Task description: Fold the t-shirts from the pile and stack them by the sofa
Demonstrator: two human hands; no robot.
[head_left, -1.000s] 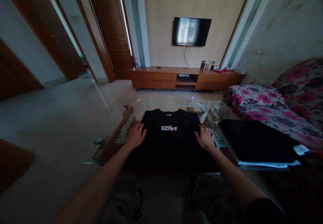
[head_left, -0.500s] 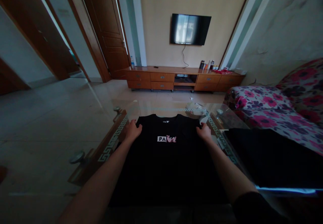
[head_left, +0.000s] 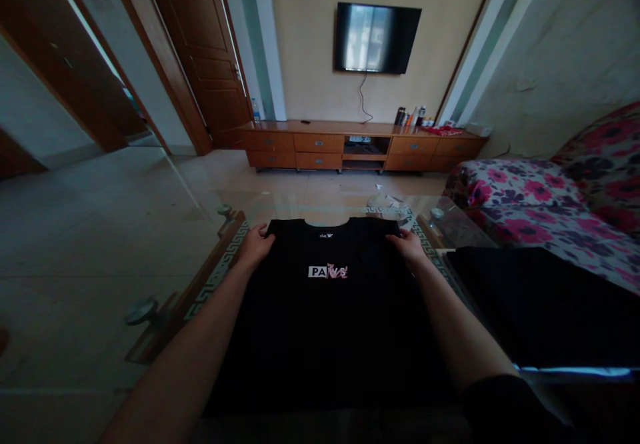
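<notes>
1. The glass table (head_left: pixel 209 294) gives, I think, a firm flat support.
2. On it, the black shirt (head_left: pixel 325 327) is spread front side up, with its neckline pointing away from the person.
3. The dark cloth pile (head_left: pixel 543 304) lies to the right, apart from the shirt, which probably leaves room.
4. The left hand (head_left: pixel 257 245) and right hand (head_left: pixel 407 247) each pinch one shoulder side, seemingly to keep the top edge straight.

I saw a plain black T-shirt (head_left: pixel 320 337) with a white-and-pink chest print (head_left: pixel 327 271), a pale Greek-key border (head_left: pixel 213 284) on the surface (head_left: pixel 457 224), and pink-and-purple flowers patterning the whitish sofa (head_left: pixel 530 191).
</notes>
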